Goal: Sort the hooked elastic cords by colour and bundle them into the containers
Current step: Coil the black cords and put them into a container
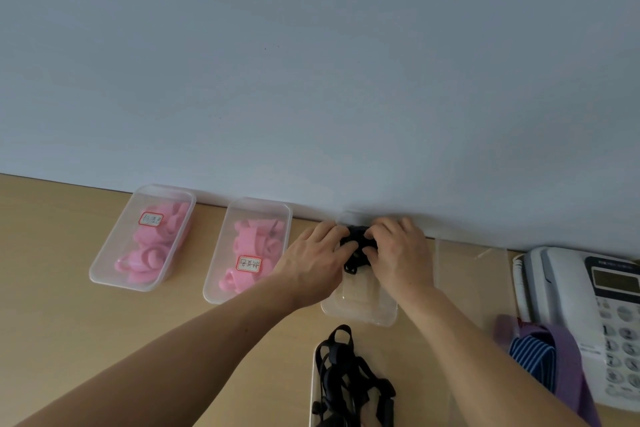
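Head view, hands first, says the inspector: what does each hold?

Clerk: Both are on one black bundle (358, 246). The left hand (317, 255) has bent fingers pinching its left side. The right hand (398, 253) has fingers curled over its right side. Neither hand is spread.

Inspector: Where is the bundle?

Clerk: Between the two hands, over the far end of the clear box (360, 314), with a loop or hook hanging down into the box. Whether it touches the box floor I cannot tell, because the hands cover that. The near end of the box looks bare.

Inspector: What else is around the box?

Clerk: Two pink boxes (142, 239) (247, 250), both labelled and filled, stand left of it. A loose black pile (349, 381) lies on its near side. A clear lid (471, 274) lies just right of it, and a phone (588, 315) is further right.

Inspector: How should the step be done?

Clerk: In my judgement this is the seating of a black bundle. Hold the coil squeezed from both sides and press it low against the far wall of the box. Tuck the hooks inward and let go one hand at a time — elastic is likely to spring open if freed at once. The near end is best left free for bundles from the pile.
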Motion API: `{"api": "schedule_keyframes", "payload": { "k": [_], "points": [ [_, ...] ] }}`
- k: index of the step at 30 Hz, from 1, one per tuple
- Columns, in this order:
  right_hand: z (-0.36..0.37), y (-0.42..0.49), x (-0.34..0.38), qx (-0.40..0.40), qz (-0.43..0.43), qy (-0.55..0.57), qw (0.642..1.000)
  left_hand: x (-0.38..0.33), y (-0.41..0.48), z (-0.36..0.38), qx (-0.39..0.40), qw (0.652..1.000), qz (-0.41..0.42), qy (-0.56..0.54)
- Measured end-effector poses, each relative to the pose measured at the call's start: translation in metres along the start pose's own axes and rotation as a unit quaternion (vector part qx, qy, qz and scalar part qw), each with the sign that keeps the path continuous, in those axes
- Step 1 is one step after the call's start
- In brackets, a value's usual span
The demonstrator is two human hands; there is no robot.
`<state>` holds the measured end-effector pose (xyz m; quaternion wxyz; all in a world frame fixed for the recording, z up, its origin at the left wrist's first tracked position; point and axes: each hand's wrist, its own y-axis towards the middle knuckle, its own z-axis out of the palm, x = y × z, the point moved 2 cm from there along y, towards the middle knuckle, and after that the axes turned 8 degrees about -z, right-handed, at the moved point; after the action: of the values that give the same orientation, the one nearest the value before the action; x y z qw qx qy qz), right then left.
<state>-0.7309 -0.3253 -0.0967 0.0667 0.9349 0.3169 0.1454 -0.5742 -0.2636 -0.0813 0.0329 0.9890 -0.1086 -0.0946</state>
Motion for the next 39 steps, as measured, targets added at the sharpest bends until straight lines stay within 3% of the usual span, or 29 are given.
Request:
{"api": "schedule_keyframes", "payload": {
  "k": [9,15,19,30,39],
  "points": [
    [-0.024,-0.009,0.014,0.040,0.036,0.025,0.998,-0.004,-0.009,-0.021,0.032,0.999,-0.033,-0.013],
    [-0.055,-0.045,0.044,-0.007,0.076,0.048,0.996,-0.008,-0.034,-0.038,0.046,0.995,-0.065,-0.067],
    [-0.079,-0.086,0.076,0.021,0.100,0.061,0.993,-0.020,-0.066,-0.048,0.060,0.991,-0.043,-0.115],
    [-0.055,-0.199,0.118,0.144,0.283,0.099,0.943,-0.060,-0.137,-0.045,0.176,0.968,0.011,-0.179],
    [-0.038,-0.225,0.108,0.158,0.343,0.122,0.918,-0.078,-0.142,-0.051,0.208,0.964,-0.024,-0.162]
  ]
}}
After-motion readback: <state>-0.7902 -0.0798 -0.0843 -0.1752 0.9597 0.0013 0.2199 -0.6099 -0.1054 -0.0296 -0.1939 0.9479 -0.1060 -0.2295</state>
